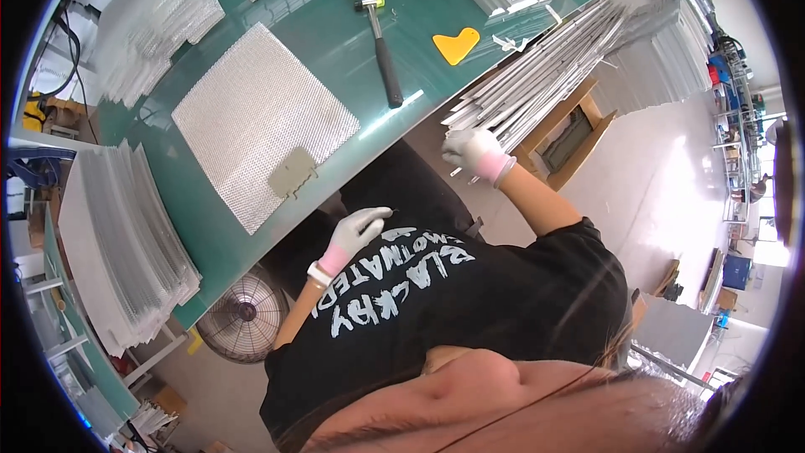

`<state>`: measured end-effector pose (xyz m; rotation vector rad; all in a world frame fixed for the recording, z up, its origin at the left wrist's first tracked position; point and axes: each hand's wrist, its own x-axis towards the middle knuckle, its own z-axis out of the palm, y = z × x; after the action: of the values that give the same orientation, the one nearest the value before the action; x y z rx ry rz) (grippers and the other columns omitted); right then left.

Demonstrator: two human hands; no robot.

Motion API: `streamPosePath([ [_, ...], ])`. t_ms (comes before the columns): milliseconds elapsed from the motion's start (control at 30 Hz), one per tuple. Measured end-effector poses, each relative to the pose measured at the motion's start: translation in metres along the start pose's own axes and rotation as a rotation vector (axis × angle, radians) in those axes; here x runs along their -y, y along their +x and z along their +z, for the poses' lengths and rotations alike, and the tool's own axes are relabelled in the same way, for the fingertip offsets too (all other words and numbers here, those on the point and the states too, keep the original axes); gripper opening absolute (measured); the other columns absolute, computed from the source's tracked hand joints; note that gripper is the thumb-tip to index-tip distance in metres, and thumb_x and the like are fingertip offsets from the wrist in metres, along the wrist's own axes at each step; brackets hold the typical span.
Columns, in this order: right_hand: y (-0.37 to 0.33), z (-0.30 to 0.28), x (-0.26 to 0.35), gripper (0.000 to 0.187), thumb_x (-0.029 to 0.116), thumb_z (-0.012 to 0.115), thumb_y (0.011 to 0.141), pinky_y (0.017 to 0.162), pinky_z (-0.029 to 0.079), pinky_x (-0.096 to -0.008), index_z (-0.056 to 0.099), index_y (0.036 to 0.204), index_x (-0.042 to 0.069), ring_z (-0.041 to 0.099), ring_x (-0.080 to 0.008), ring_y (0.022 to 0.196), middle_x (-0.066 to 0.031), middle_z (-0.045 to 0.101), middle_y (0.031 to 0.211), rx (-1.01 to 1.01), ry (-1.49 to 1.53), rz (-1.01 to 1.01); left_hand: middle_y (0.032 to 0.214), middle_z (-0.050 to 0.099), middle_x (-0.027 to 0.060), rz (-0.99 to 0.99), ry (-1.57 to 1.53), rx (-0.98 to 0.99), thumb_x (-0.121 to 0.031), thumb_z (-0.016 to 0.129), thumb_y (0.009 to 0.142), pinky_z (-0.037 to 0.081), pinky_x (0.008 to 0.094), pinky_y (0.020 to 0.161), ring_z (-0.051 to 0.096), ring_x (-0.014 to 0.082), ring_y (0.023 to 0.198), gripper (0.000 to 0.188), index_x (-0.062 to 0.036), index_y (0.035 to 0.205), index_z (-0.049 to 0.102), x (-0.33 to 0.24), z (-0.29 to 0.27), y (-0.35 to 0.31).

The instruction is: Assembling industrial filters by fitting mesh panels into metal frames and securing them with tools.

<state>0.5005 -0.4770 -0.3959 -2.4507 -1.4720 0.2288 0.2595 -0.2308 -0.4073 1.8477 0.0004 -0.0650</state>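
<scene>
Green workbench [335, 25], right hand [476, 151] pinching metal strips [537, 92] off its edge (left hand [359, 231] loosely spread, empty); the overhanging bundle could slide.

Green table [335, 25] carries mesh sheet [260, 117], mallet [381, 42] (yellow scraper [455, 44] beside).

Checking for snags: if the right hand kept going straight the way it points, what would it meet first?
Probably the bundle of long silver metal strips; the gloved right hand already seems at their near ends.
</scene>
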Motion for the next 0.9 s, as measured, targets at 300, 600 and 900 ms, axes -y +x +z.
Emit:
streamPosePath([
  [300, 0.069, -0.051, 0.183, 0.025, 0.023, 0.070, 0.061, 0.058, 0.047, -0.0374, 0.060, 0.081, 0.011, 0.059, -0.0229, 0.067, -0.0034, 0.058, 0.081, -0.461, 0.183, -0.504, 0.114, 0.063, 0.0161, -0.204, -0.137, -0.124, -0.013, 0.046, 0.099, 0.047, 0.0325, 0.098, 0.063, 0.0218, 0.105, 0.034, 0.0065, 0.127, 0.051, -0.026, 0.027, 0.064],
  [600, 0.018, -0.015, 0.041, 0.056, 0.051, 0.041, 0.099, 0.088, 0.048, -0.0440, 0.047, 0.121, 0.000, 0.057, -0.0326, 0.101, -0.0184, 0.056, 0.116, -0.621, 2.392, 0.563, 0.119, 0.061, 0.0136, 0.440, -1.046, -0.609, -0.039, 0.045, 0.101, 0.043, 0.0511, 0.102, 0.057, 0.0367, 0.114, 0.039, -0.0054, 0.118, 0.055, -0.065, -0.020, 0.010],
  [900, 0.022, -0.072, -0.070, 0.032, 0.030, 0.051, 0.098, 0.096, 0.041, -0.0449, 0.051, 0.117, 0.004, 0.055, -0.0269, 0.105, -0.0123, 0.058, 0.112, -0.732, 2.206, 0.621, 0.066, 0.048, -0.0013, 0.789, -1.486, -0.877, -0.024, 0.039, 0.103, 0.045, 0.0312, 0.069, 0.049, 0.0121, 0.060, 0.027, -0.0061, 0.093, 0.056, -0.143, -0.103, -0.045],
])
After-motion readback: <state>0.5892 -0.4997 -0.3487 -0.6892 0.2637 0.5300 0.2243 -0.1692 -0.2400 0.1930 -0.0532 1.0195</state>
